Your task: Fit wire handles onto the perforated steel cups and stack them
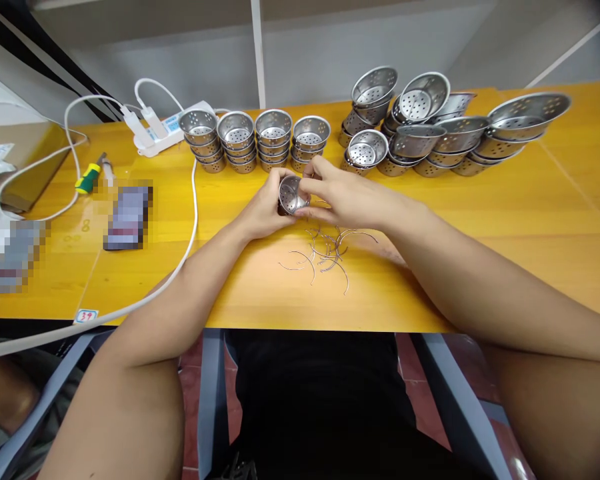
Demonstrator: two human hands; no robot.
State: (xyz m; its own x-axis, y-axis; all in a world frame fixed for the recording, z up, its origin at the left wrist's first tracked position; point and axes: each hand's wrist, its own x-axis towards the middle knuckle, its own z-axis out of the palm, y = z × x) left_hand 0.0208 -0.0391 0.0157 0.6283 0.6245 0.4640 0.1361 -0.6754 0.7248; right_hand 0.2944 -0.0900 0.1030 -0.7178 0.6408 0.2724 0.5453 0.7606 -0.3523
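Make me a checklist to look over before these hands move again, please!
1. Left hand has the little metal cup: ok, the fingers are around it.
2. Right hand is at the cup: ok, its fingers are by the rim.
3. Right fingers hold a wire: cannot tell, too small to see.
4. Loose curved wires are tidy: not ok, they lie crisscrossed on the table.
5. Four cup stacks at the back stand up: ok.
6. Screwdriver is away from both hands: ok.
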